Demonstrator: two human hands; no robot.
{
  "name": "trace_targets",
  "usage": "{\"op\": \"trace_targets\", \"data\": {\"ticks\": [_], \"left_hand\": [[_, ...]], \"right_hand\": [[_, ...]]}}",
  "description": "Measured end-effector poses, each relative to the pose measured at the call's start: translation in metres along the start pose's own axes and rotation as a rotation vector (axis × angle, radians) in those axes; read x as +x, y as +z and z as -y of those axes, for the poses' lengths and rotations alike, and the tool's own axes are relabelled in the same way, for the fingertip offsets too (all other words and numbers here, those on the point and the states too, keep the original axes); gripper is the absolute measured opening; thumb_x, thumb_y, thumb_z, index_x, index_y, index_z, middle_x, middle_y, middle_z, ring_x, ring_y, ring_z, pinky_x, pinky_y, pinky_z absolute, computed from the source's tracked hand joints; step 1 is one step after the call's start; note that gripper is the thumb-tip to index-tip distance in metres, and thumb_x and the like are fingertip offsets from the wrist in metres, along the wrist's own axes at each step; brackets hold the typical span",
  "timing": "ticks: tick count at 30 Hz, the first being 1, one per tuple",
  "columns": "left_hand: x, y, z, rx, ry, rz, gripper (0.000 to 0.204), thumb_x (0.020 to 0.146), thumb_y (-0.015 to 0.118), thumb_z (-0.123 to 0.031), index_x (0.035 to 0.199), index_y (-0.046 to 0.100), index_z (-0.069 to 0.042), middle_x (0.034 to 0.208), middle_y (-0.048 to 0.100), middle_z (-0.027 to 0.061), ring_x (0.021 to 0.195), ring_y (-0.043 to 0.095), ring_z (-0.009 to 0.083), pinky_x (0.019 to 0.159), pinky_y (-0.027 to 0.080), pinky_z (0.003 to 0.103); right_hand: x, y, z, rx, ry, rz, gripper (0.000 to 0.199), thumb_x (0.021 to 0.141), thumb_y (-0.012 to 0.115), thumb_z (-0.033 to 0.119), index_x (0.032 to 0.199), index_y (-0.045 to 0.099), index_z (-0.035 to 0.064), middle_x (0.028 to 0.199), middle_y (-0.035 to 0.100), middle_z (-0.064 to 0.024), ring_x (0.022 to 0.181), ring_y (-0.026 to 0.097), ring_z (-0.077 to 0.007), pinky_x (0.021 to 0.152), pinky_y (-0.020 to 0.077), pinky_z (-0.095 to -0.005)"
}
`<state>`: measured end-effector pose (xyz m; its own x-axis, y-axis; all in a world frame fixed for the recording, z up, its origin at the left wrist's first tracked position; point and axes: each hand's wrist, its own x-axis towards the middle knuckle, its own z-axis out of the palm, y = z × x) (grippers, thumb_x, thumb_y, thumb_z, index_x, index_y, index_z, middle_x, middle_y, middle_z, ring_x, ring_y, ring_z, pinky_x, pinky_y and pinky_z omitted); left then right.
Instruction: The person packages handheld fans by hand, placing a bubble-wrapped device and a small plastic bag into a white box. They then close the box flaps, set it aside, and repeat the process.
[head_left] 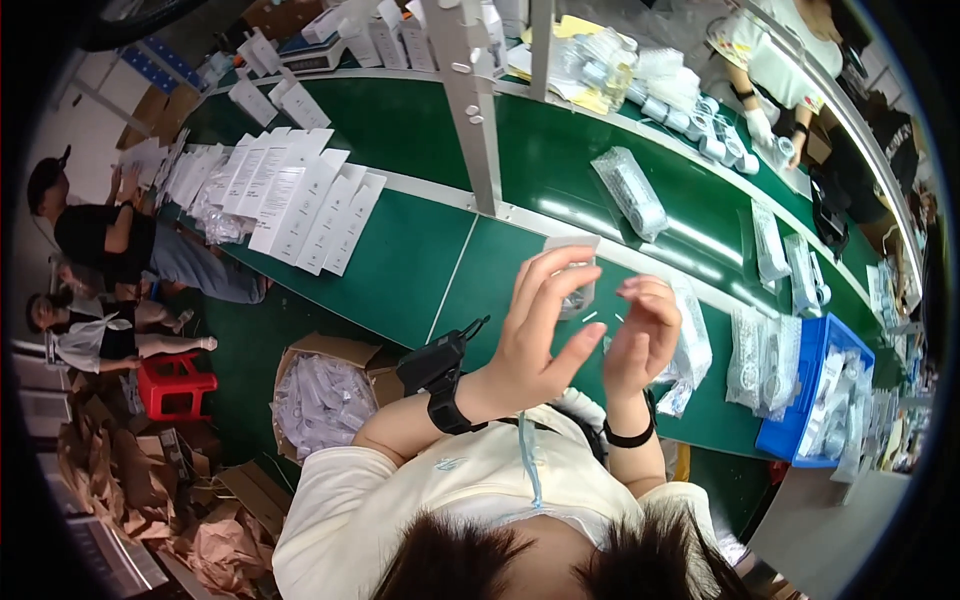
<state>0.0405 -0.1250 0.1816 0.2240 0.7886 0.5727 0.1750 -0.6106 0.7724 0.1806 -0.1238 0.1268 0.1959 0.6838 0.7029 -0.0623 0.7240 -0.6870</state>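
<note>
My left hand (pixel 545 325) is raised over the green table (pixel 385 290), its fingers stretched and its thumb apart. Just beyond its fingertips lies a small clear plastic package (pixel 578 298) with a pale top; the fingers partly cover it, and I see no grip on it. To the right, my right hand (pixel 643 338) is up with loosely bent, parted fingers and nothing visible in them. Beside it on the table is a clear bubble-wrap bag (pixel 692 335). A small white strip (pixel 590 316) lies between my hands.
White boxes (pixel 300 205) stand in rows at left. A bubble-wrapped white item (pixel 632 195) lies on the green belt beyond a metal post (pixel 470 110). At right are bubble-wrap pouches (pixel 762 360) and a blue bin (pixel 785 432). A carton of plastic bags (pixel 325 400) is at lower left. Co-workers are nearby.
</note>
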Motion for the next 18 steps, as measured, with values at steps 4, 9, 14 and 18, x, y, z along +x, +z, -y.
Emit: {"op": "trace_targets", "data": {"ticks": [4, 9, 14, 18], "left_hand": [[-0.051, -0.006, 0.046, 0.073, -0.421, -0.019, 0.028, 0.080, 0.055, -0.008, 0.107, 0.050, -0.002, 0.113, 0.048, 0.0128, 0.104, 0.048, 0.0250, 0.086, 0.040, 0.035], [-0.149, -0.020, 0.070, 0.625, -0.824, 0.661, 0.045, 0.079, 0.059, -0.025, 0.118, 0.045, -0.007, 0.110, 0.049, 0.0152, 0.103, 0.048, 0.0327, 0.084, 0.039, 0.044], [-0.189, -0.024, 0.052, 0.697, -1.099, 0.945, 0.057, 0.077, 0.059, -0.033, 0.124, 0.039, -0.008, 0.113, 0.047, 0.0179, 0.106, 0.044, 0.0353, 0.087, 0.035, 0.048], [-0.187, -0.024, 0.050, 0.697, -1.162, 0.837, 0.058, 0.077, 0.059, -0.032, 0.125, 0.038, -0.009, 0.115, 0.047, 0.0182, 0.106, 0.044, 0.0355, 0.088, 0.034, 0.048]], "right_hand": [[-0.032, -0.084, -0.059, -0.305, 0.262, 0.090, 0.068, 0.071, 0.068, 0.033, 0.121, 0.036, -0.0006, 0.117, 0.044, -0.0172, 0.107, 0.043, -0.0282, 0.092, 0.0350, -0.0382], [-0.088, -0.104, -0.115, -0.392, 0.602, 0.545, 0.110, 0.050, 0.082, 0.027, 0.134, 0.017, 0.0002, 0.127, 0.038, -0.0188, 0.119, 0.036, -0.0325, 0.100, 0.0296, -0.0377], [-0.087, -0.087, -0.146, -0.339, 0.808, 0.584, 0.110, 0.047, 0.083, 0.016, 0.134, 0.017, 0.0013, 0.125, 0.039, -0.0169, 0.116, 0.039, -0.0301, 0.098, 0.0324, -0.0355], [-0.047, -0.065, -0.181, -0.254, 0.813, 0.293, 0.106, 0.048, 0.081, 0.010, 0.133, 0.018, 0.0014, 0.123, 0.040, -0.0149, 0.113, 0.042, -0.0260, 0.095, 0.0348, -0.0341]]}}
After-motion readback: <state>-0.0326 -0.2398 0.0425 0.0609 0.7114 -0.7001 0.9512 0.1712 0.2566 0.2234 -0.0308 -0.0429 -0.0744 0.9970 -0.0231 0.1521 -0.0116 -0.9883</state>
